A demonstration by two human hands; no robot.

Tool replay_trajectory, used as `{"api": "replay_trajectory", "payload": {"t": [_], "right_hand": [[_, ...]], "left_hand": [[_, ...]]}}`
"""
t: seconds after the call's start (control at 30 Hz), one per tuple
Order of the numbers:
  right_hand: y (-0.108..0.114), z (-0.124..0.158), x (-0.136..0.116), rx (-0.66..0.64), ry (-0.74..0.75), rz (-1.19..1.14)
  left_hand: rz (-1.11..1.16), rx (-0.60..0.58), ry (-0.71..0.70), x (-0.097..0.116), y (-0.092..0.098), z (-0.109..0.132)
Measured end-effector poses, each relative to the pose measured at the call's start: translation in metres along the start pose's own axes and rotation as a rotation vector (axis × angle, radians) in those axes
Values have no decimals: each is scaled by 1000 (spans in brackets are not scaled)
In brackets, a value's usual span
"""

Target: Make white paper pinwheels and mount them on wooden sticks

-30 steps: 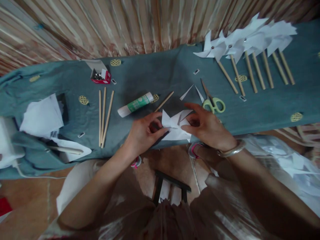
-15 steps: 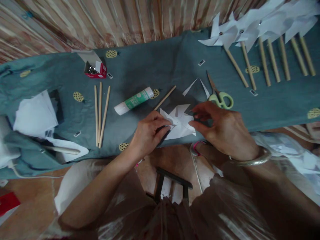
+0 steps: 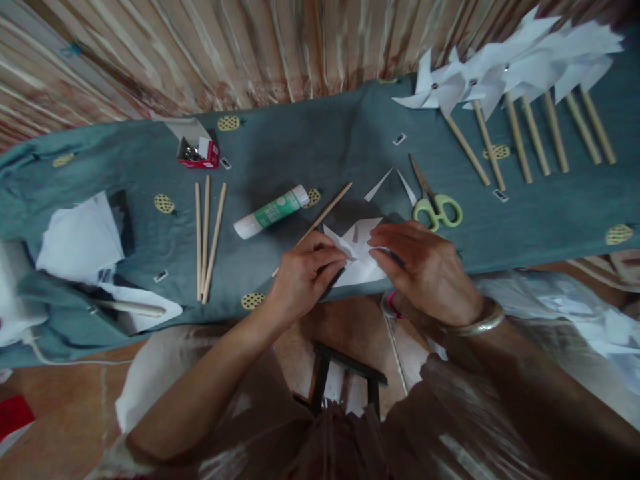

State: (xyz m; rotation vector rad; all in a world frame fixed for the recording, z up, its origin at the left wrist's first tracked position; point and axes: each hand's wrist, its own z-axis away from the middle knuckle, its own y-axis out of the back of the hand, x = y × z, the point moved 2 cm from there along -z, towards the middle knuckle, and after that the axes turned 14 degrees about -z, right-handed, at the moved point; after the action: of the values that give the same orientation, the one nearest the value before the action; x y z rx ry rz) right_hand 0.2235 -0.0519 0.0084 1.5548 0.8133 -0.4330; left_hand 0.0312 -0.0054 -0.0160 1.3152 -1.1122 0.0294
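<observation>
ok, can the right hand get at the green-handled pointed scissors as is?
Likely yes: the scissors lie just beyond the right hand, nothing on them, though it's at the folded white paper.

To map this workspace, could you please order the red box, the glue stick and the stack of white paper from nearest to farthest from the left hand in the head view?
From the left hand:
1. Glue stick, just ahead and leftward.
2. Red box, farther ahead and left.
3. Stack of white paper, well off to the left.
</observation>
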Motion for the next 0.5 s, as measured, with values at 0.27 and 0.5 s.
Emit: {"api": "replay_trajectory", "payload": {"t": [0.27,0.5], "right_hand": [[5,-8,-2,158,58,-35],[8,-22,-3,278,-11,-95]], "left_hand": [[-16,151,26,1,34,-1],[-448,324,209,-54,71,1]]}}
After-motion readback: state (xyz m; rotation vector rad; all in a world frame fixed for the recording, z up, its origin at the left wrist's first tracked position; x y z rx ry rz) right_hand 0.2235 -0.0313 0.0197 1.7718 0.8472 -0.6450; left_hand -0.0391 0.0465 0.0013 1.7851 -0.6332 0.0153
